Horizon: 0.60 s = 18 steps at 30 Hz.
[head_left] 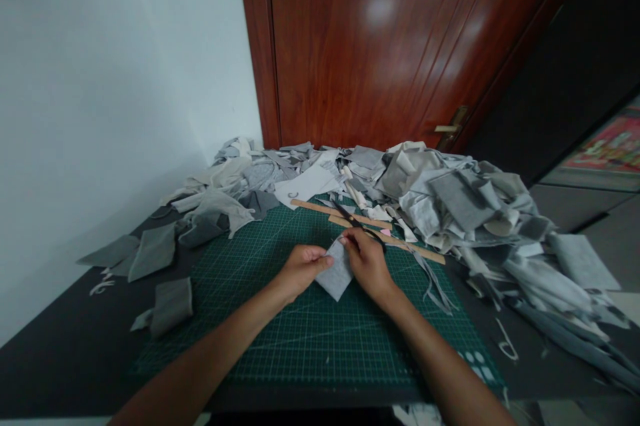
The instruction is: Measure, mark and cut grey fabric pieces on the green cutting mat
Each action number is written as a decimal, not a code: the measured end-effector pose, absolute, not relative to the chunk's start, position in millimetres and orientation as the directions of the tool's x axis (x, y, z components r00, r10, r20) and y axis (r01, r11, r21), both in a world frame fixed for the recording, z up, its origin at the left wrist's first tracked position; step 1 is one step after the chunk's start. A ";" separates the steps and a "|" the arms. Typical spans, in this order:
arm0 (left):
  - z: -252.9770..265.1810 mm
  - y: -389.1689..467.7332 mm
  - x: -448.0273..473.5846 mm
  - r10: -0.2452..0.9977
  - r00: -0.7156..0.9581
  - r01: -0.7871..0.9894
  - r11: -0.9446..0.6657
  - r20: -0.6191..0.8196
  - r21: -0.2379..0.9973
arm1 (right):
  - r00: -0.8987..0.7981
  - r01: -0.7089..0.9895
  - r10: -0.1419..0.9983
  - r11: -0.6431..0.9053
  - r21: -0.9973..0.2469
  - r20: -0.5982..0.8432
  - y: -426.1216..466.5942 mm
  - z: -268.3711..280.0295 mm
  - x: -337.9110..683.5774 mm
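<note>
Between my two hands is a small piece of light grey fabric (336, 277), held above the green cutting mat (280, 346). My left hand (304, 267) pinches its left edge, thumb on top. With closed fingers, my right hand (366, 258) grips the upper right edge. Just beyond the right hand lies a pair of scissors (346, 214) with black handles, partly hidden by that hand. Two wooden rulers (420, 251) lie on the mat under and beside the scissors. Thin grey fabric strips (433, 283) trail to the right of my right hand.
A large heap of grey and white fabric scraps (450, 193) spans the back and right of the dark table (60, 353). More scraps (155, 249) and a folded grey piece (171, 306) lie at left. A white wall and a wooden door (350, 46) stand behind.
</note>
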<state>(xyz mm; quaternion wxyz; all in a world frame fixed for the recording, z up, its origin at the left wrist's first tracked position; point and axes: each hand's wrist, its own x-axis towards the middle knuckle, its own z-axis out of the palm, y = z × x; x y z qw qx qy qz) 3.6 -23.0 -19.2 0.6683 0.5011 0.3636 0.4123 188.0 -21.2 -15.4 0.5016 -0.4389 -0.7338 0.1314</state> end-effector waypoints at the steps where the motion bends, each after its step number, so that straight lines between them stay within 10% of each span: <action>1: -19.6 -23.0 3.6 0.915 0.397 -0.185 0.157 -0.073 0.970 | -0.129 0.524 0.765 0.592 -0.612 0.631 -21.3 -16.0 188.7; 9: -22.6 -16.4 -2.4 0.957 0.289 -0.215 0.081 -0.016 0.973 | -0.291 0.670 0.617 0.677 -0.304 0.731 -34.5 -1.2 197.2; 18: -16.7 -15.5 -0.2 0.959 0.280 -0.227 0.017 0.048 0.974 | -0.298 0.643 0.676 0.665 -0.382 0.674 -27.6 -9.5 193.9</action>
